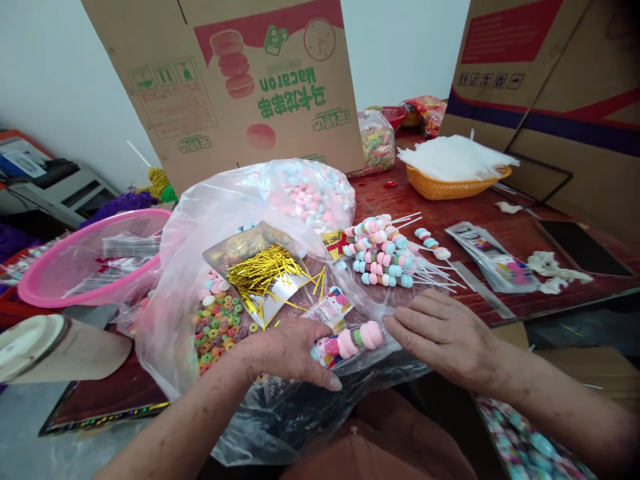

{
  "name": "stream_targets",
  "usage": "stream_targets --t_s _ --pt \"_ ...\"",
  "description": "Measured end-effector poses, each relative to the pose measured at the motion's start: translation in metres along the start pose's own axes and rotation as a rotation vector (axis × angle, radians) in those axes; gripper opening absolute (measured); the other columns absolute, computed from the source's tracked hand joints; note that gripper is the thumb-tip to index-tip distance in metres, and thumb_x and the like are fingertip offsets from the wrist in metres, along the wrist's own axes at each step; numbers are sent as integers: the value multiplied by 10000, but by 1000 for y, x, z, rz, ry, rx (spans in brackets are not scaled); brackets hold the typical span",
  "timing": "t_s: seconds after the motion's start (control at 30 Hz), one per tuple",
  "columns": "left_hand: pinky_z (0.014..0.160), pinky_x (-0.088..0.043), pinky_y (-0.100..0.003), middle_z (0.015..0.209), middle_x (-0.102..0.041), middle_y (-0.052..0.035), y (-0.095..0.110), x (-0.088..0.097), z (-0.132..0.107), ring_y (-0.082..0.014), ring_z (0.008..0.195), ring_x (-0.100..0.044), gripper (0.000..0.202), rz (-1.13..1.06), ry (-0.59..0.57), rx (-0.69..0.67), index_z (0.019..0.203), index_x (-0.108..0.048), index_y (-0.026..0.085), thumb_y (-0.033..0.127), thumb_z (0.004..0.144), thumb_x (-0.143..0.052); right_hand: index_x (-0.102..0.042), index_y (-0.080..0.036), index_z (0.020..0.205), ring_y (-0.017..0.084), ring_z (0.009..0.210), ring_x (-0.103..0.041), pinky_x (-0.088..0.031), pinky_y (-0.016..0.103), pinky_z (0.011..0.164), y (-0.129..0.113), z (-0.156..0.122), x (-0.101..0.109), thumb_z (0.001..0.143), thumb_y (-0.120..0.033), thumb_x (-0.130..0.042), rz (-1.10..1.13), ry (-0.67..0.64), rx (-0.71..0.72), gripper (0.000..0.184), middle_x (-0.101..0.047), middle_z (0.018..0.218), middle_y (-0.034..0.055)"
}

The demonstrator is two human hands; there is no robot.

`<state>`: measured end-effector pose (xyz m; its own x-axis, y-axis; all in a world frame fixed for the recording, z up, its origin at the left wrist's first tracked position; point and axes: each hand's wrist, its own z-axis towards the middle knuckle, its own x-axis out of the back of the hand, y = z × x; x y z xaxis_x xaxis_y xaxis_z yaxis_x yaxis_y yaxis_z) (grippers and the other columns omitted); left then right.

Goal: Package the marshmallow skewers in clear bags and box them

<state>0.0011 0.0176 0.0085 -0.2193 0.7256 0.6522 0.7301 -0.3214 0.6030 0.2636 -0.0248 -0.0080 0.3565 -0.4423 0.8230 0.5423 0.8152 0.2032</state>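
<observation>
My left hand (293, 353) is closed round one end of a wrapped candy skewer (347, 343) of pink marshmallow pieces in a clear sleeve. My right hand (440, 333) rests at the other end of it, fingers together and touching the wrapper. Both hands lie on a big clear plastic bag (175, 320) holding pastel marshmallows and coloured ring candies (217, 327). A bundle of gold twist ties (267, 270) sits on the bag just beyond my left hand. Finished skewers (383, 257) are piled farther back.
A pink basket (75, 263) stands at left, an orange basket of white sticks (453, 173) at back right. Printed sleeves (493, 260) lie at right. Cardboard boxes (240, 87) rise behind. A lidded cup (55, 350) lies at near left.
</observation>
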Motion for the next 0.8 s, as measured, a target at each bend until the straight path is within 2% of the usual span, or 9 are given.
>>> stream_targets --t_s 0.17,0.4,0.53,0.6,0.7,0.8 --pt "600 -426 -215 783 -658 26 2 3 -2 -185 725 -583 426 -91 -172 -13 887 -663 203 443 551 -764 -542 -124 1035 170 727 -548 -409 331 648 14 0 3 937 -106 -329 47 -59 -10 235 -661 841 85" --pt "625 -424 -210 827 -667 26 7 3 5 -181 760 -586 422 -206 -204 -53 899 -647 193 418 561 -764 -542 -129 1031 176 738 -543 -406 340 660 9 1 3 919 -88 -344 8 -4 20 231 -647 818 80" --pt "567 -419 -213 741 -644 17 9 3 4 -171 680 -579 409 -231 -306 35 871 -637 172 431 574 -746 -551 -126 1040 164 707 -536 -400 322 654 10 -6 0 923 -104 -330 87 -125 1 251 -633 801 62" --pt "558 -420 -212 752 -646 20 10 3 4 -170 676 -583 405 -193 -353 38 878 -636 180 431 579 -742 -563 -127 1037 153 667 -530 -389 304 631 11 -8 -2 916 -104 -333 154 -171 -16 260 -622 757 44" --pt "612 -428 -218 791 -655 27 15 3 4 -176 722 -591 403 -93 -313 -33 887 -642 195 428 575 -749 -596 -147 970 139 613 -522 -360 273 572 11 -6 -3 891 -94 -345 253 -222 -109 268 -604 699 25" --pt "667 -438 -246 869 -668 0 21 -2 6 -208 784 -600 423 41 -165 -68 934 -632 205 455 605 -724 -608 -181 901 121 567 -520 -328 243 510 11 -3 -4 861 -94 -379 397 -363 -262 248 -599 681 3"
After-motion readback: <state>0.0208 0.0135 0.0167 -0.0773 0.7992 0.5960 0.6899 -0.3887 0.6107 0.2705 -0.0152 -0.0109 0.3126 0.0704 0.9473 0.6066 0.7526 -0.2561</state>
